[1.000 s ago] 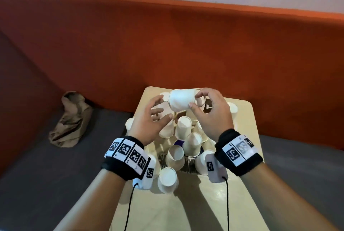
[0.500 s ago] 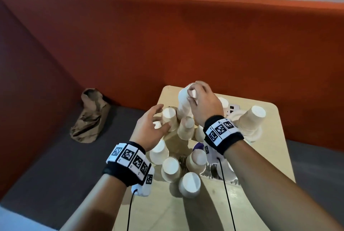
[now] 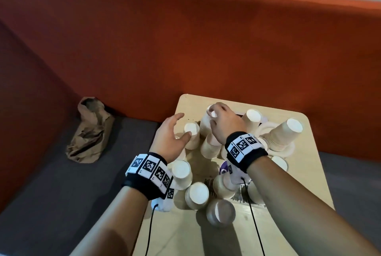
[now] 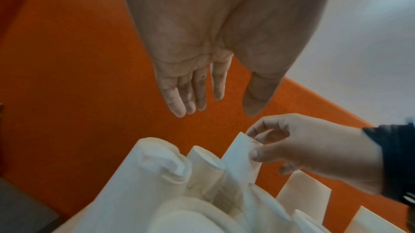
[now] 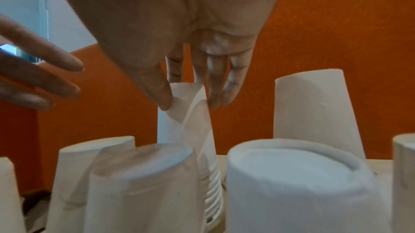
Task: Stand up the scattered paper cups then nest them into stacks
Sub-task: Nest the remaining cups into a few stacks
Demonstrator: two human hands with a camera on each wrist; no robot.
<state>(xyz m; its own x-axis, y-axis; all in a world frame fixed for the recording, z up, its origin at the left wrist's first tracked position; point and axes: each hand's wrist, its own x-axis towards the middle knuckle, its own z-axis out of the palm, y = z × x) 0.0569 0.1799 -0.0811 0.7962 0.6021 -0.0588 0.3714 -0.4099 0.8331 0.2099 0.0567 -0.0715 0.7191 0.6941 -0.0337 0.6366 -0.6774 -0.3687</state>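
Note:
Several white paper cups stand upside down on a small wooden table [image 3: 309, 173]. My right hand [image 3: 214, 116] pinches the top of an inverted cup [image 3: 206, 125] [image 5: 184, 112] [image 4: 241, 150] that sits on a nested stack at the table's far side; thumb and fingers hold its base end. My left hand [image 3: 181, 125] [image 4: 215, 105] hovers open just left of it, fingers spread, above a single inverted cup [image 3: 192, 134]. A taller nested stack [image 3: 285, 136] stands at the far right.
Single inverted cups [image 3: 199, 195] crowd the table's middle and near side, one [image 3: 220, 212] nearest me. A purple item [image 3: 223, 170] lies among them. A crumpled brown paper bag [image 3: 90, 129] lies on the grey seat to the left. An orange backrest [image 3: 185, 49] rises behind.
My right hand turned the sideways cup base-up and brought it down onto the stack at the far side. My left hand let go of it and drew away to the left, open.

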